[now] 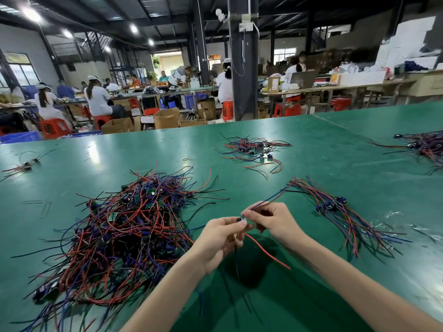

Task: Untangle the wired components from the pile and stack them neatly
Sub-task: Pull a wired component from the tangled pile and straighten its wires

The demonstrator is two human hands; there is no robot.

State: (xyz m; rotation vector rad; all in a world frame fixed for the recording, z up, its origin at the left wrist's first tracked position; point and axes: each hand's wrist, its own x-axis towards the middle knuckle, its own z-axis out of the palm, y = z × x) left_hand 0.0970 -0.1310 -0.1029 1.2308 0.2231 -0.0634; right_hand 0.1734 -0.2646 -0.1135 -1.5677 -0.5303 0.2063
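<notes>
Both hands meet low in the middle of the green table. The left hand pinches a small wired component between thumb and fingertips. The right hand, its fingers curled, pinches the blue wire of this component just beside it. A red wire hangs from the component toward 5 o'clock, and a black wire hangs straight down. From the hands, the big tangled pile lies at 9 o'clock, the tidy stack at 3 o'clock and a loose bundle at 12 o'clock. Beyond the far edge of the table, open cardboard boxes stand on the floor; what is in them I cannot see. A blue crate at 10 o'clock is half hidden by the table edge. The fingertips cover most of the component. A far bundle at 2 o'clock is blurred and cut off by the frame edge.
</notes>
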